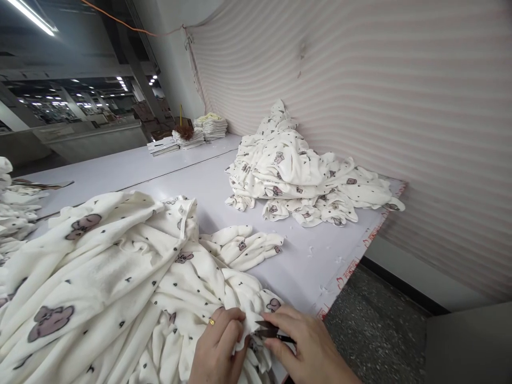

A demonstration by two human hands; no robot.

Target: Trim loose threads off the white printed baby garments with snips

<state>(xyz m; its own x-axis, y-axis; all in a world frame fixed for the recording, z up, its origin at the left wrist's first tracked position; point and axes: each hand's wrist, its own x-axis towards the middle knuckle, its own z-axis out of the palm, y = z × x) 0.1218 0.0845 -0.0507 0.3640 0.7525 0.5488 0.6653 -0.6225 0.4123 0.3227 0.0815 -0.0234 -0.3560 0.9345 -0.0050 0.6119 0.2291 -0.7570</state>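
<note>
A white fleece garment (120,277) printed with grey-pink bears lies spread over the near part of the white table (304,261). My left hand (218,346), with a gold ring on one finger, pinches a fold of the garment's edge at the bottom of the view. My right hand (308,346) is closed on small dark thread snips (269,330), their tips touching the cloth right by my left fingers.
A heap of the same printed garments (300,176) lies further back by the striped wall covering (380,106). More garments (12,208) sit at the left edge. Folded stacks (200,133) stand at the far end. The table's right edge drops to a speckled floor (372,330).
</note>
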